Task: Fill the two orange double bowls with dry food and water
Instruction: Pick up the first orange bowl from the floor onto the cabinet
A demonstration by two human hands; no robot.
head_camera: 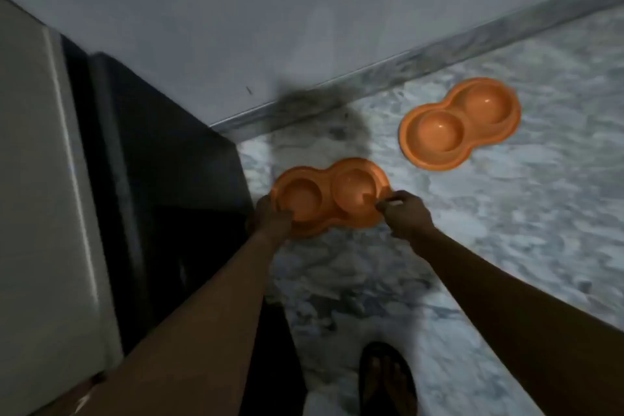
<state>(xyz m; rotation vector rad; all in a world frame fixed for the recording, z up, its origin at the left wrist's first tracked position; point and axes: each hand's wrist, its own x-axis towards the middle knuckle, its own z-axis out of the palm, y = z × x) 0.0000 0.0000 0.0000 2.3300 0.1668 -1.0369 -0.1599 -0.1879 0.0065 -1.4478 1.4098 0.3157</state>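
Nearest of all, a sandalled foot [386,378] on the marbled floor [506,230], with two bare forearms reaching forward above it. Further out, the near double bowl [329,197], gripped at both ends close to a dark cabinet side [162,159] and a pale appliance [37,179]; whether resting on the floor or held just above it, cannot tell through the blur. Left hand [271,216] closed over the rim at the left well, thumb lying along the inner edge, fingers hidden underneath. Right hand [407,211] pinched on the rim beside the right well, thumb on top, fingers curled under. Both wells of this bowl apparently dry and bare. Second double bowl [459,123] lying flat on the floor near the wall skirting [388,67], well apart from the first, untouched and likewise empty. Probably moulded plastic: light, stiff, smooth enough to slip, not fragile. Best held by the broad outer rim at opposite ends, as now, for level carrying once water goes in; a one-ended grip likely to tip a filled well. No food or water container in view.
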